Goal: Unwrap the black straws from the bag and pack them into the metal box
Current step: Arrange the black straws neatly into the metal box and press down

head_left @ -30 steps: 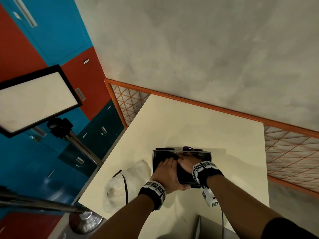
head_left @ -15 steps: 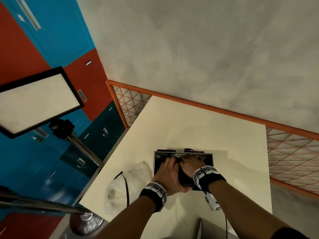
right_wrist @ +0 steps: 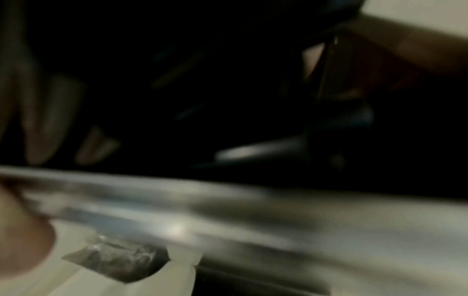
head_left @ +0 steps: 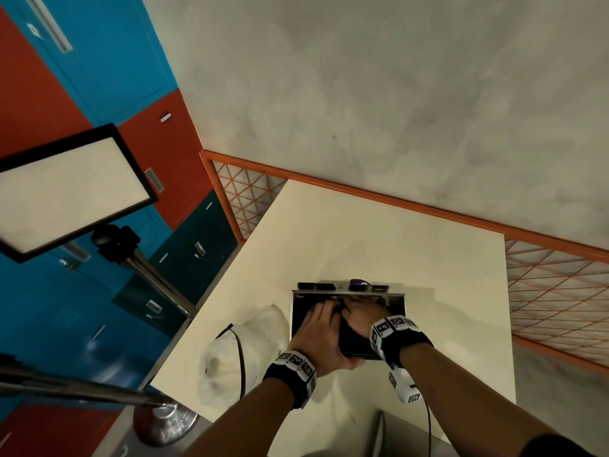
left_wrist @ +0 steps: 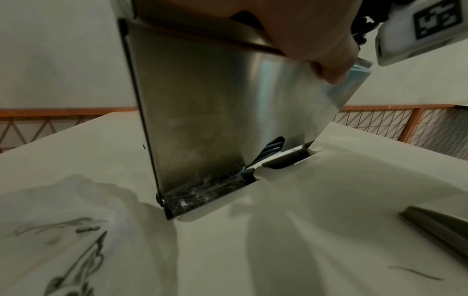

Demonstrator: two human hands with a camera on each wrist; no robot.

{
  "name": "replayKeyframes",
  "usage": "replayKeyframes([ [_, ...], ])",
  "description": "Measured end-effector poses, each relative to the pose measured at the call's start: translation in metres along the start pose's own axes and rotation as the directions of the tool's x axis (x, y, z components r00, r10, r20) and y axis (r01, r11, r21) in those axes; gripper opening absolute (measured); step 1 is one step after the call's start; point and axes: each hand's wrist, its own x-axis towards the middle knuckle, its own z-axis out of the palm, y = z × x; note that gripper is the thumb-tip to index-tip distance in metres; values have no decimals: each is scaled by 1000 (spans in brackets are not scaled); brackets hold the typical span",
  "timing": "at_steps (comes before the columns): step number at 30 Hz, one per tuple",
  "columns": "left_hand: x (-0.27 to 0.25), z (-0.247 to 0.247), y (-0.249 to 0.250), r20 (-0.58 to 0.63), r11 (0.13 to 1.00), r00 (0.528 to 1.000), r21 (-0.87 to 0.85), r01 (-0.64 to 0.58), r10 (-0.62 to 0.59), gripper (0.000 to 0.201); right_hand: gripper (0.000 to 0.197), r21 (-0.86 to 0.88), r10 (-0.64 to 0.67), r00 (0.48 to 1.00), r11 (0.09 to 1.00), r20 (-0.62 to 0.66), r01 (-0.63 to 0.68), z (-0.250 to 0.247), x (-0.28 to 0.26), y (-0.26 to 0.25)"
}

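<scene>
The metal box [head_left: 397, 303] is seen on the cream bench [head_left: 362, 239], its dark inside filled with the black straws [head_left: 301, 313]. The left hand [head_left: 318, 338] is laid flat over the straws, fingers straight, its thumb hooked under the near edge. The right hand [head_left: 359, 313] is pressed in beside it; whether its grip is closed cannot be told. The crumpled white bag [head_left: 230, 354] is left just beside the box. Compared with a second ago, both hands are kept in the box, barely shifted.
</scene>
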Motion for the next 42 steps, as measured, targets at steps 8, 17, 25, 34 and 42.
replayKeyframes([
  [8,1,5,1,33,997,999,64,40,-42,106,44,126,-78,996,988,-47,83,-2,-2,-1],
  [17,3,5,2,27,989,993,89,116,-118,104,46,-93,-147,984,986,-102,137,4,-4,-5],
  [25,7,1,1,66,989,988,58,139,-143,106,52,-24,-35,999,999,-18,35,-6,1,-9],
  [34,23,-4,-6,246,994,963,39,106,-113,123,81,-82,-94,996,992,-9,93,1,-2,0],
  [42,44,-19,-21,389,988,914,-50,145,-115,124,64,75,-126,983,990,132,117,-24,-20,7],
])
